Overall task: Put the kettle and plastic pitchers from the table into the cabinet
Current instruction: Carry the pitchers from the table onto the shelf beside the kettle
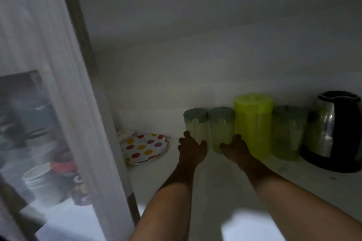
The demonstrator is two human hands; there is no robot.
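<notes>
Left of the kettle [331, 131], on the cabinet shelf [195, 182], each hand, left hand [193, 149] and right hand [236, 148], grips one light, slippery pitcher: far-left pitcher [195, 123], second pitcher [222, 129]; low on the body seems safest.

shelf: white cabinet shelf [225, 178], dim light
row at back: three pale pitchers, tall green pitcher [253, 123], kettle [333, 133] far right
left hand [193, 147]: on leftmost pitcher [195, 123]
right hand [236, 147]: at second pitcher [222, 129], beside green one
far left: polka-dot plate [145, 147]
door: open, frosted [49, 103]
</notes>
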